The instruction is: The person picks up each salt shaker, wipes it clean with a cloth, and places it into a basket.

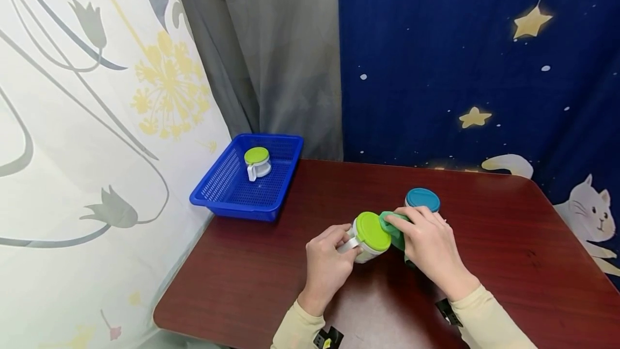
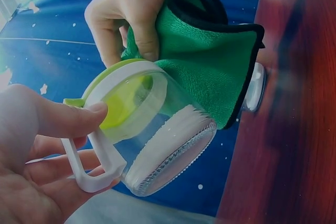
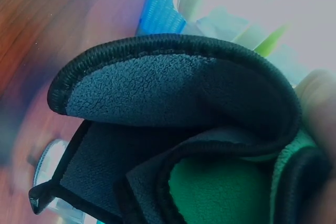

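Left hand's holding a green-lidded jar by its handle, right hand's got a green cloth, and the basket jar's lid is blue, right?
No: in the head view, the jar in the basket has a green lid. The left hand does hold a green-lidded jar by its handle, the right hand a green cloth.

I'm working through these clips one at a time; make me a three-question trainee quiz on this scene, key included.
1. Which colour edges the green cloth in the right hand?
A) White
B) Black
C) Yellow

2. True or false: a second lime-lidded jar sits in the blue basket.

3. Fill in: the left hand grips its clear lime-lidded jar by the ____.

Key:
1. B
2. True
3. handle
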### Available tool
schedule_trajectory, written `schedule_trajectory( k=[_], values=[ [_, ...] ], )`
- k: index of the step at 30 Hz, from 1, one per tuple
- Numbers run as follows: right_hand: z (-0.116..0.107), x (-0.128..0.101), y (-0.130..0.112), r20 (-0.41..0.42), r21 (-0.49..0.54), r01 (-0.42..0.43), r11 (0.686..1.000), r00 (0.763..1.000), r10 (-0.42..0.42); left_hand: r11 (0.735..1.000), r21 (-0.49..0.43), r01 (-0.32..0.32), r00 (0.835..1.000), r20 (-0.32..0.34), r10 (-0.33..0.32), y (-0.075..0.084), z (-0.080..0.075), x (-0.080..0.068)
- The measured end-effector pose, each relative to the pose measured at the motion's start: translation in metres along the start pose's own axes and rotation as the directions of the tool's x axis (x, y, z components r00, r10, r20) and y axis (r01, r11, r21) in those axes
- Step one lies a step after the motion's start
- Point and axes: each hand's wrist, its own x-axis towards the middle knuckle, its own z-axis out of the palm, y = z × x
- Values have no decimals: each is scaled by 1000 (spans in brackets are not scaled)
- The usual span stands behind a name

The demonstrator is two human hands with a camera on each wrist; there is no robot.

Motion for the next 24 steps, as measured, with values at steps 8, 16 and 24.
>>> schedule_trajectory(
  k=[8, 16, 24],
  values=[
    [-1, 1, -4, -46, 65, -4, 998, 999, 7, 1000, -4, 6, 1000, 9, -6, 1, 1, 0],
    [-5, 5, -18, -106, 194, 14, 981, 994, 7, 1000, -24, 14, 1000, 13, -13, 1, 2, -3],
    [-12, 9, -37, -162, 235, 67, 970, 986, -29, 998, -56, 22, 1000, 8, -22, -1, 4, -4]
  ],
)
